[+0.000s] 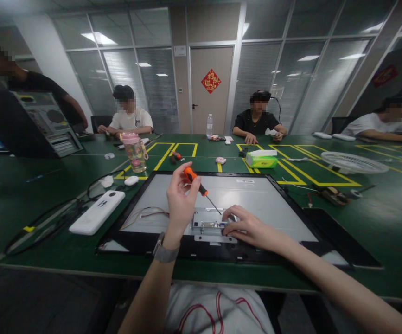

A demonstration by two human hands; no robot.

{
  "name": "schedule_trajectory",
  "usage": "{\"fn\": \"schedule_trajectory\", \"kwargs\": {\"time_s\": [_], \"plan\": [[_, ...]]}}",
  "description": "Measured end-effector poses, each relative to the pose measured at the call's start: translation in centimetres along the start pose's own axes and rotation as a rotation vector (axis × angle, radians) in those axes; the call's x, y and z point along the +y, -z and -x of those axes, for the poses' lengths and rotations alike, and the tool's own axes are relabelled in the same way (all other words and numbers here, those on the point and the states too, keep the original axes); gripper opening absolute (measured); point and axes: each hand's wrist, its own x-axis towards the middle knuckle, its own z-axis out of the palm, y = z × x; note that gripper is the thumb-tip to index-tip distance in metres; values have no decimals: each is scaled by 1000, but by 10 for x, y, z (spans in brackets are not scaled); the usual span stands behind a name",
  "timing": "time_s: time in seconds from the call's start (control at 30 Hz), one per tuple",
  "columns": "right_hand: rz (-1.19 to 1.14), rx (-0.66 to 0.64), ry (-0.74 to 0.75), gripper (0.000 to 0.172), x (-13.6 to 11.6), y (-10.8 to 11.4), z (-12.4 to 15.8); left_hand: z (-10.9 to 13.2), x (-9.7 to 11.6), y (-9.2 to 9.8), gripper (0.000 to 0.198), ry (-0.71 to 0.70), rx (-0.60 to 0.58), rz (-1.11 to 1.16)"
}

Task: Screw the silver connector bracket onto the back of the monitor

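Head view: left grip (180, 197) pinches screwdriver (195, 180); right grip (245, 227) part-curled on metal bracket (204, 217), hold unclear.

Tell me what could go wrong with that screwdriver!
The screwdriver in the left hand points down close to the right hand, so a slip might poke a finger. It might also scratch the panel around the metal plate. And the thin wires near the left wrist could get snagged.
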Motion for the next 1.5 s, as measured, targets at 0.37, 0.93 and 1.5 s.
{"fn": "schedule_trajectory", "kwargs": {"time_s": [0.37,0.93,1.5], "plan": [[86,-30,13,21,-5,0,1,1,-1,1,35,41,-12,47],[-318,201,-80,13,7,-3,4,0,-1,3,35,34,24,42],[19,85,109,24,3,-5,3,0,1,3,35,56,11,40]]}}
